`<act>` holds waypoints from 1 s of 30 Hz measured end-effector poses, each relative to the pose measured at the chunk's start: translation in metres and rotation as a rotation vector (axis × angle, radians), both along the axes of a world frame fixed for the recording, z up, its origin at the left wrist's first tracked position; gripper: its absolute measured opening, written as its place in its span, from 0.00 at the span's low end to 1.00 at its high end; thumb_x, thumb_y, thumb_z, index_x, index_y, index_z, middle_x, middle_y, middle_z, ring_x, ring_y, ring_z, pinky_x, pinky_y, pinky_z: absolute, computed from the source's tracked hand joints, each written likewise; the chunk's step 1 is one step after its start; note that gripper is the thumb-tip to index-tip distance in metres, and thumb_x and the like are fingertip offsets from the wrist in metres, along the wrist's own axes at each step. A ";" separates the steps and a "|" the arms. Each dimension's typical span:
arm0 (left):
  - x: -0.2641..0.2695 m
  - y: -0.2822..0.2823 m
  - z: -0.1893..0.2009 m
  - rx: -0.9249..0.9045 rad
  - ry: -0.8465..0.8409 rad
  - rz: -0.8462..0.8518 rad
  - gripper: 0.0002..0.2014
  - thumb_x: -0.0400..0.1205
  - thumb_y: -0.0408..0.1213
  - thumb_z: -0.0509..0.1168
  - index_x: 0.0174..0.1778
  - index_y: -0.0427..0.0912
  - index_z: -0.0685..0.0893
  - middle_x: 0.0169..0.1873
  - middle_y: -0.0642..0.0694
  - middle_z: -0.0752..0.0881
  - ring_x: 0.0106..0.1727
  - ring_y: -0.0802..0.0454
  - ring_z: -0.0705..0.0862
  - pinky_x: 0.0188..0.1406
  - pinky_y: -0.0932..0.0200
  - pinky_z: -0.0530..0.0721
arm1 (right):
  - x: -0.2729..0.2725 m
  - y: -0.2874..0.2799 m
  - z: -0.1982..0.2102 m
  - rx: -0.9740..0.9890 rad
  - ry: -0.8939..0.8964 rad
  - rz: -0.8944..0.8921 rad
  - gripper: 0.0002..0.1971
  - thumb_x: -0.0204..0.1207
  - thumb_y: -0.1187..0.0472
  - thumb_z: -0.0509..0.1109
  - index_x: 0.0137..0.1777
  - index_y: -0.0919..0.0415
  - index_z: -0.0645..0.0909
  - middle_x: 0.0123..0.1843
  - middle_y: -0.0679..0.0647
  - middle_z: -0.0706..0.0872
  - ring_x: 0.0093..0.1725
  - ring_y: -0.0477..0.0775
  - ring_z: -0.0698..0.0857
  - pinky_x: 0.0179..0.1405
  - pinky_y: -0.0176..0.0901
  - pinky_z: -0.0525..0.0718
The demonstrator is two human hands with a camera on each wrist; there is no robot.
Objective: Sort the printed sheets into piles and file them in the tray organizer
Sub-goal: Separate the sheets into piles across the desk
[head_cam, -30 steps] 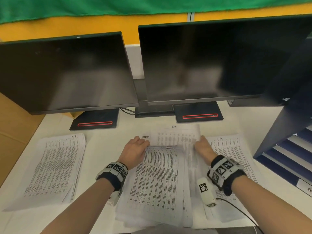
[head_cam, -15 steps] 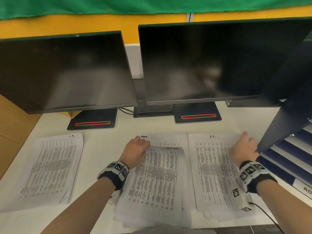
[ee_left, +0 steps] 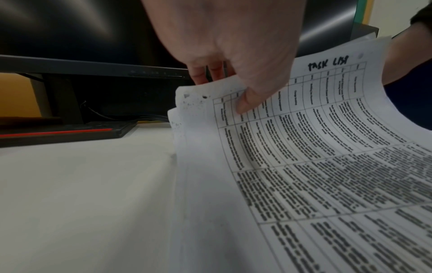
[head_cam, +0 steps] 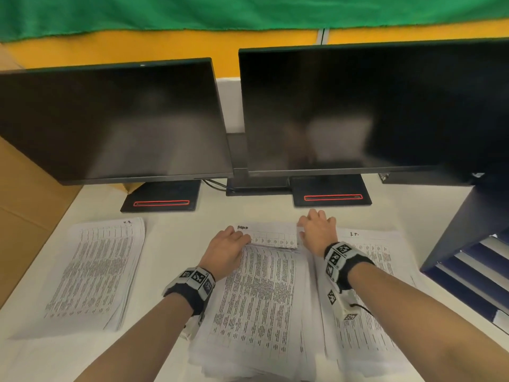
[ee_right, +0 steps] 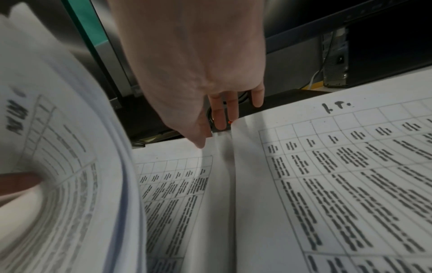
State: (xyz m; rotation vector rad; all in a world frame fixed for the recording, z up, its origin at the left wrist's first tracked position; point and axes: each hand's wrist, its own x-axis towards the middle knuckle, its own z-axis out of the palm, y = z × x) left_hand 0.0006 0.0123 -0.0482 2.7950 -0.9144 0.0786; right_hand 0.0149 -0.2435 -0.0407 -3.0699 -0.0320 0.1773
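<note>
Two hands work the limp white printed sheets (head_cam: 261, 293) at frame centre: left hand (head_cam: 226, 249) pinches their curled top edge, right hand (head_cam: 316, 230) hovers open-fingered.

Soft, even light is falling on the white desk (head_cam: 176, 235), making only faint shadows. The two black screens (head_cam: 344, 111) are showing pale, smeary glare. The head view is bending straight lines near its edges. In the right wrist view, the lifted papers (ee_right: 58, 166) are looking blurry.
</note>
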 end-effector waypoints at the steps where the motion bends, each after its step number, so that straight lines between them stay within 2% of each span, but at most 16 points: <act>1: 0.001 0.000 0.000 0.003 0.002 0.000 0.11 0.69 0.28 0.71 0.43 0.46 0.82 0.34 0.52 0.84 0.38 0.50 0.78 0.33 0.56 0.80 | 0.001 0.000 0.001 0.009 -0.001 0.001 0.12 0.79 0.57 0.62 0.61 0.53 0.78 0.60 0.54 0.77 0.62 0.57 0.72 0.62 0.56 0.69; 2: 0.001 0.000 -0.001 0.006 -0.002 0.002 0.11 0.70 0.29 0.71 0.44 0.46 0.82 0.35 0.52 0.84 0.38 0.50 0.77 0.33 0.56 0.80 | 0.001 0.001 0.001 0.026 -0.011 0.019 0.10 0.79 0.57 0.63 0.58 0.52 0.79 0.58 0.52 0.78 0.60 0.56 0.73 0.61 0.55 0.68; 4: 0.002 0.000 -0.001 0.011 -0.019 0.008 0.09 0.72 0.31 0.70 0.44 0.46 0.82 0.36 0.52 0.84 0.40 0.50 0.77 0.35 0.56 0.80 | 0.002 0.002 0.003 0.090 -0.033 0.054 0.03 0.77 0.55 0.64 0.45 0.49 0.79 0.50 0.47 0.80 0.55 0.54 0.74 0.56 0.52 0.65; 6: 0.003 -0.002 0.000 0.015 -0.036 0.013 0.05 0.74 0.35 0.69 0.43 0.46 0.82 0.39 0.51 0.84 0.43 0.49 0.77 0.38 0.54 0.80 | -0.001 0.006 0.008 0.232 -0.009 0.072 0.11 0.76 0.55 0.66 0.33 0.46 0.72 0.41 0.44 0.79 0.50 0.53 0.74 0.51 0.49 0.62; 8: 0.004 -0.005 0.002 0.033 -0.042 0.023 0.02 0.77 0.38 0.67 0.44 0.47 0.82 0.48 0.49 0.83 0.50 0.48 0.78 0.47 0.52 0.80 | -0.007 0.008 0.014 0.476 0.091 0.065 0.11 0.75 0.53 0.69 0.32 0.48 0.73 0.35 0.44 0.79 0.44 0.51 0.76 0.49 0.46 0.67; 11: 0.005 -0.008 0.001 0.030 -0.029 0.030 0.04 0.76 0.39 0.69 0.46 0.49 0.83 0.62 0.47 0.82 0.64 0.45 0.77 0.63 0.45 0.76 | -0.019 0.008 0.022 0.728 0.293 0.123 0.08 0.75 0.54 0.72 0.36 0.52 0.79 0.36 0.45 0.82 0.37 0.45 0.79 0.41 0.39 0.76; 13: 0.005 -0.008 0.001 0.012 -0.009 0.005 0.07 0.75 0.36 0.70 0.47 0.48 0.84 0.59 0.48 0.85 0.63 0.46 0.79 0.66 0.43 0.75 | -0.024 0.006 0.022 0.819 0.381 0.140 0.11 0.76 0.51 0.71 0.34 0.53 0.81 0.35 0.46 0.82 0.36 0.46 0.79 0.41 0.39 0.75; 15: 0.002 -0.009 0.002 -0.023 0.034 -0.015 0.06 0.75 0.30 0.68 0.44 0.44 0.83 0.44 0.47 0.86 0.48 0.47 0.83 0.58 0.47 0.81 | -0.020 0.003 0.019 0.882 0.370 0.087 0.17 0.79 0.47 0.66 0.36 0.59 0.83 0.33 0.50 0.82 0.35 0.49 0.80 0.40 0.41 0.76; 16: 0.000 -0.009 0.003 -0.040 0.057 -0.016 0.06 0.74 0.27 0.67 0.41 0.43 0.81 0.38 0.46 0.85 0.41 0.46 0.82 0.50 0.50 0.82 | -0.016 0.001 0.017 0.862 0.316 0.051 0.16 0.80 0.48 0.64 0.39 0.58 0.84 0.38 0.51 0.85 0.40 0.50 0.83 0.45 0.43 0.79; 18: -0.005 -0.008 0.005 -0.060 0.106 -0.010 0.06 0.75 0.25 0.66 0.40 0.40 0.79 0.34 0.44 0.83 0.34 0.45 0.80 0.37 0.54 0.80 | -0.006 -0.002 0.012 0.588 0.124 0.006 0.08 0.81 0.54 0.62 0.50 0.53 0.82 0.53 0.54 0.84 0.56 0.56 0.82 0.56 0.49 0.79; 20: -0.008 -0.007 0.008 -0.060 0.169 -0.001 0.03 0.79 0.27 0.62 0.44 0.39 0.76 0.38 0.43 0.83 0.37 0.45 0.80 0.37 0.53 0.78 | 0.002 -0.004 0.009 0.246 0.057 -0.021 0.13 0.79 0.60 0.64 0.63 0.52 0.78 0.62 0.56 0.76 0.64 0.59 0.74 0.62 0.55 0.74; 21: -0.009 -0.006 0.009 -0.055 0.206 0.010 0.03 0.80 0.29 0.60 0.46 0.40 0.74 0.40 0.43 0.83 0.38 0.46 0.80 0.39 0.53 0.78 | 0.005 -0.004 0.008 0.136 0.078 -0.041 0.15 0.78 0.61 0.64 0.64 0.53 0.77 0.63 0.56 0.75 0.64 0.59 0.73 0.63 0.57 0.73; 24: -0.009 -0.006 0.009 -0.073 0.253 0.044 0.08 0.82 0.30 0.59 0.54 0.42 0.69 0.43 0.44 0.83 0.39 0.49 0.78 0.37 0.56 0.77 | 0.007 -0.002 0.010 0.021 0.033 0.001 0.08 0.77 0.59 0.65 0.53 0.53 0.81 0.57 0.54 0.78 0.59 0.57 0.75 0.63 0.57 0.71; 27: -0.005 -0.005 0.008 -0.083 0.211 0.035 0.14 0.81 0.31 0.61 0.61 0.44 0.70 0.47 0.46 0.85 0.43 0.49 0.82 0.42 0.54 0.82 | 0.002 -0.001 0.013 0.048 -0.061 0.115 0.04 0.78 0.58 0.64 0.43 0.54 0.79 0.48 0.50 0.83 0.52 0.55 0.79 0.62 0.53 0.67; 30: -0.002 -0.003 0.007 -0.028 0.106 -0.036 0.13 0.76 0.27 0.67 0.55 0.44 0.78 0.44 0.46 0.83 0.39 0.48 0.82 0.39 0.54 0.82 | -0.003 0.003 0.014 0.084 -0.105 0.242 0.08 0.80 0.60 0.61 0.38 0.52 0.72 0.41 0.47 0.86 0.46 0.52 0.82 0.64 0.50 0.65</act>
